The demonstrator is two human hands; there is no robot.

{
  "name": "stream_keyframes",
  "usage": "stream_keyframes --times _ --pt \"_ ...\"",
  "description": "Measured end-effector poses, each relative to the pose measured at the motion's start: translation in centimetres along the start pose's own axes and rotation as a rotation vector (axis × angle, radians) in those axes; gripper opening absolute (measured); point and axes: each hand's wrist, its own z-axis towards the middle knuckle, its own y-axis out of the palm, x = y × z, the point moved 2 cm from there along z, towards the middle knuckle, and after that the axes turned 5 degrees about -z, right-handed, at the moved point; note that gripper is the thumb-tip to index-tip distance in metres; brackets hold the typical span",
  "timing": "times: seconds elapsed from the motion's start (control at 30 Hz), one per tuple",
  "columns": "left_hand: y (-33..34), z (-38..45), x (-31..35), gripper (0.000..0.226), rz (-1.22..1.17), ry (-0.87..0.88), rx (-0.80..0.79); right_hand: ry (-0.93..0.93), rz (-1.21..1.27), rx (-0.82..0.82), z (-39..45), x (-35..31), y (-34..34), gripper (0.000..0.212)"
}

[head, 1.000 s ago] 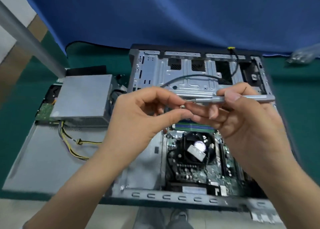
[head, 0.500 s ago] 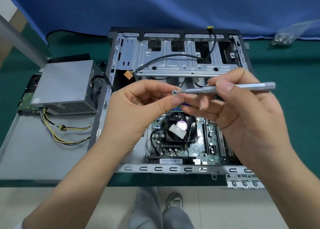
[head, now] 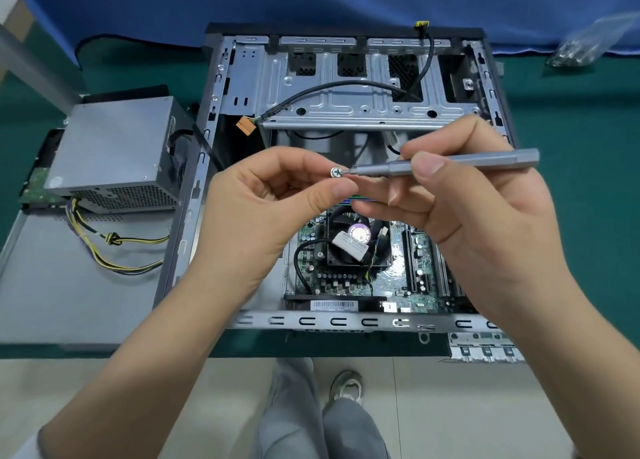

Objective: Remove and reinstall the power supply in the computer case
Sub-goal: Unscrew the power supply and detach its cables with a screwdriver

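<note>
My left hand (head: 256,216) pinches a screw (head: 335,172) against the screwdriver (head: 446,163) gripped in my right hand (head: 474,212), above the open computer case (head: 346,321); the power supply (head: 114,153) sits outside, left, on the side panel (head: 69,285).

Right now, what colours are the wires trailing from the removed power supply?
Mostly yellow and black, leaving the grey power supply as a wire bundle; the head view shows them clearly.

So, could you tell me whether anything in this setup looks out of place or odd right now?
Only the expected: the power supply sits outside the computer case, on the side panel to its left, cables loose. The left hand steadies a screw at the tip of the screwdriver held by the right hand. No damage shows.
</note>
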Motion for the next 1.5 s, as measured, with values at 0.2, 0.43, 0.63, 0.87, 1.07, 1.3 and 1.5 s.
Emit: stream_keyframes --times 0.2,0.43,0.63,0.87,1.07,1.3,1.5 --pt "0.0 -0.1 0.3 0.016 0.107 0.044 -0.014 -0.003 -0.048 -0.026 0.1 0.1 -0.2 0.005" --pt "-0.6 -0.4 0.6 0.013 0.384 0.113 -0.049 0.05 -0.175 -0.041 0.5 0.2 -0.6 0.007" --pt "-1.0 -0.3 0.4 0.011 0.416 0.111 -0.003 0.085 -0.179 -0.037 1.0 0.0 -0.7 0.007" --pt "-1.7 0.1 0.2 0.014 0.436 0.047 0.031 0.147 -0.224 -0.044 1.5 0.6 -0.7 0.015" --pt "-2.4 2.7 -1.9 0.016 0.572 -0.134 0.041 0.159 -0.505 -0.083 4.1 2.5 -0.5 0.005" --pt "-3.0 6.8 -7.6 0.021 0.877 -0.39 0.078 0.204 -1.033 -0.181 9.4 7.6 0.1 0.013" --pt "-4.3 6.4 -10.9 0.009 0.913 -0.487 0.177 0.175 -1.174 -0.337 11.5 10.1 1.1 0.004"
